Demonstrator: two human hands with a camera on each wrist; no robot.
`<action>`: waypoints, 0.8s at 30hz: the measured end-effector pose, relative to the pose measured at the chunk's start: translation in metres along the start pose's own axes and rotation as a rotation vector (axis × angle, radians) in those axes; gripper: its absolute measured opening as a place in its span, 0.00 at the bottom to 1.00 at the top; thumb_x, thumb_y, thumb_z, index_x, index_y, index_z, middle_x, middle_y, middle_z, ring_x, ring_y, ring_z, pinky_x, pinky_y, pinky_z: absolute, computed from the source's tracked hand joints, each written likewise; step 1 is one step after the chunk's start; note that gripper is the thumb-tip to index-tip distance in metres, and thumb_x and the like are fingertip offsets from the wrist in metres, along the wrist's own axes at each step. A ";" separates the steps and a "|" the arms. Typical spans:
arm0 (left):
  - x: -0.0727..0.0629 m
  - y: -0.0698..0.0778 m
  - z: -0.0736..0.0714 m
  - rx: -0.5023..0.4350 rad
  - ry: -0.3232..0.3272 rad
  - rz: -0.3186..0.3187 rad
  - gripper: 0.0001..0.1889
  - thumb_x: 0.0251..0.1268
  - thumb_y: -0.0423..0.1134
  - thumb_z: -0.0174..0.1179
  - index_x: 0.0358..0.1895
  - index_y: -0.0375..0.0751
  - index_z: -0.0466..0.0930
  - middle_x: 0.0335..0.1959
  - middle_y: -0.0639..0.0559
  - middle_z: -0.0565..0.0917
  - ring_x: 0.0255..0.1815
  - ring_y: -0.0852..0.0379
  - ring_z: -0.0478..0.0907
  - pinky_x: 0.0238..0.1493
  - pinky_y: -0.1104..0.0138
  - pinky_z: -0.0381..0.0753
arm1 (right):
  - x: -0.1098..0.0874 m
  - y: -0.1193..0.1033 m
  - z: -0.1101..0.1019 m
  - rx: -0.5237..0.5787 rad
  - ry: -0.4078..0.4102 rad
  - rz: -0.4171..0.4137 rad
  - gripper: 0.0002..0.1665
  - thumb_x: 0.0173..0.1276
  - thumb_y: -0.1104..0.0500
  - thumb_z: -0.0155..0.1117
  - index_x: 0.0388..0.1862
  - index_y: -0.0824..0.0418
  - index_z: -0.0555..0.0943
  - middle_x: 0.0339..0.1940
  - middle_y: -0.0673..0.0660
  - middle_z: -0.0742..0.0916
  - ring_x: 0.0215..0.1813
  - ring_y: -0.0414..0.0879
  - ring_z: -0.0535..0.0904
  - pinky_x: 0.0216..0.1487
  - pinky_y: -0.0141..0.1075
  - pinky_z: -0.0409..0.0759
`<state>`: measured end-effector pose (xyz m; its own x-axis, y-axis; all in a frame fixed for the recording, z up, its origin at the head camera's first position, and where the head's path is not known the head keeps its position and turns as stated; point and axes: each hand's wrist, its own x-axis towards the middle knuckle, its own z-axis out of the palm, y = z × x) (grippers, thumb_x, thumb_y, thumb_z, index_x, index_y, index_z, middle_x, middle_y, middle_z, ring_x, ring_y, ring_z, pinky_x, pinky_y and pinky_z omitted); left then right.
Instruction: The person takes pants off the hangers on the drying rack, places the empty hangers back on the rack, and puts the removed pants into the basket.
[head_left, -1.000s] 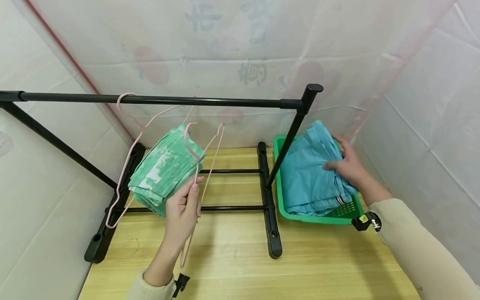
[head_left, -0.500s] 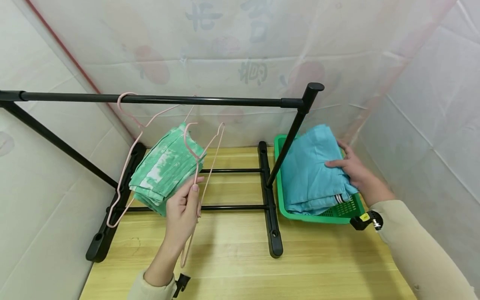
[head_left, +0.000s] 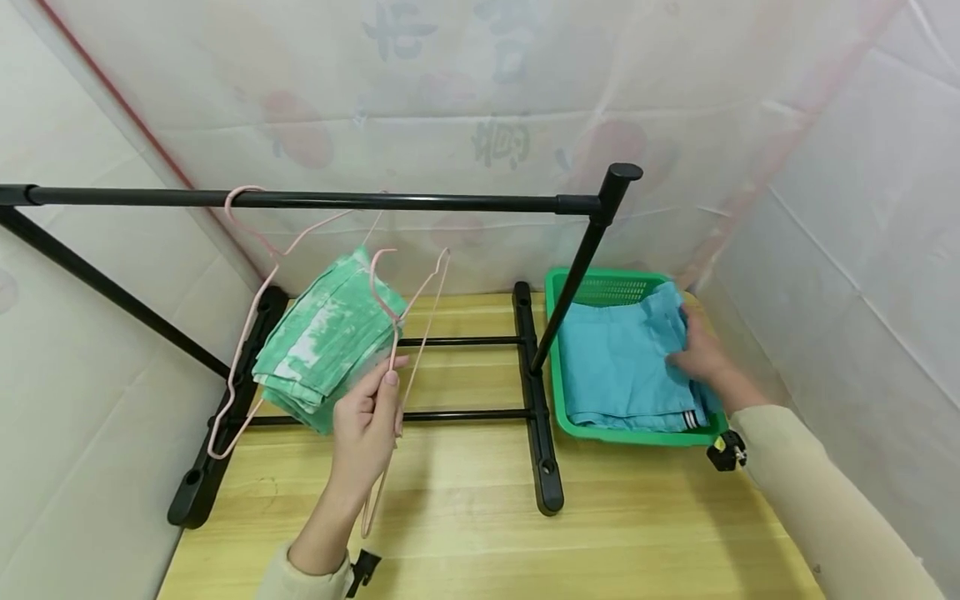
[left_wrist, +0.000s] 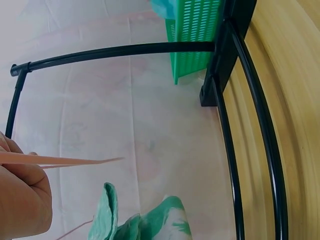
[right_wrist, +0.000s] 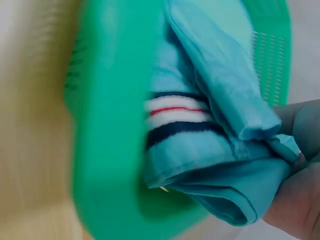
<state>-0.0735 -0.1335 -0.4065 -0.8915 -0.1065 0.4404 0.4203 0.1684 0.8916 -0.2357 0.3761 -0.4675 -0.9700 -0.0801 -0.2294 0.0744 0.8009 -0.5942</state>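
Observation:
My left hand (head_left: 367, 425) grips a pink clothes hanger (head_left: 396, 321), which stands free of the rack with nothing on it. Just behind it, a green and white tie-dye cloth (head_left: 322, 333) hangs folded over another pink hanger (head_left: 251, 333) hooked on the rod. On the right, a folded light-blue garment (head_left: 622, 367) lies in a green basket (head_left: 557, 375). My right hand (head_left: 708, 358) pinches its right edge, thumb on top. The right wrist view shows a navy, white and red striped band (right_wrist: 177, 112) on the garment; part of that hand is out of frame.
A black clothes rack's rod (head_left: 450, 202) crosses above the wooden table (head_left: 480, 542). Its right foot (head_left: 546, 450) stands close beside the basket. White printed sheets (head_left: 450, 125) wall in the back and both sides.
The blue garment's raised upper part has dropped lower and flatter, baring the basket's back wall. My right hand has shifted slightly down with it. My left hand and its hanger stay nearly still.

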 end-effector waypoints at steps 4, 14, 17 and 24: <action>0.000 0.001 0.001 -0.002 0.009 0.016 0.15 0.80 0.30 0.46 0.58 0.36 0.81 0.09 0.51 0.70 0.08 0.62 0.65 0.07 0.70 0.62 | 0.008 0.004 0.014 -0.117 -0.085 0.025 0.58 0.66 0.69 0.51 0.80 0.57 0.23 0.73 0.85 0.55 0.60 0.80 0.67 0.43 0.57 0.71; 0.000 0.001 -0.001 0.007 0.013 0.009 0.15 0.80 0.30 0.46 0.58 0.37 0.81 0.10 0.50 0.70 0.08 0.63 0.65 0.06 0.71 0.63 | 0.016 -0.001 0.025 -0.116 -0.118 -0.041 0.55 0.71 0.69 0.52 0.81 0.57 0.27 0.79 0.76 0.46 0.73 0.80 0.51 0.63 0.69 0.64; 0.000 0.000 0.000 0.008 0.014 0.016 0.15 0.79 0.29 0.46 0.58 0.36 0.80 0.10 0.49 0.70 0.08 0.63 0.66 0.06 0.71 0.63 | 0.016 -0.004 0.028 -0.160 -0.079 -0.075 0.55 0.69 0.70 0.54 0.82 0.60 0.31 0.77 0.79 0.49 0.72 0.80 0.51 0.64 0.70 0.62; 0.000 -0.001 0.000 0.011 0.007 0.009 0.15 0.80 0.30 0.46 0.58 0.37 0.81 0.10 0.50 0.70 0.08 0.63 0.66 0.06 0.71 0.64 | 0.008 -0.017 0.044 -0.381 0.124 -0.272 0.47 0.63 0.63 0.67 0.78 0.61 0.55 0.75 0.84 0.50 0.72 0.85 0.48 0.65 0.75 0.57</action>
<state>-0.0744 -0.1337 -0.4073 -0.8865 -0.1119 0.4490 0.4261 0.1806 0.8865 -0.2342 0.3358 -0.4936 -0.9647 -0.2635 0.0025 -0.2529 0.9232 -0.2895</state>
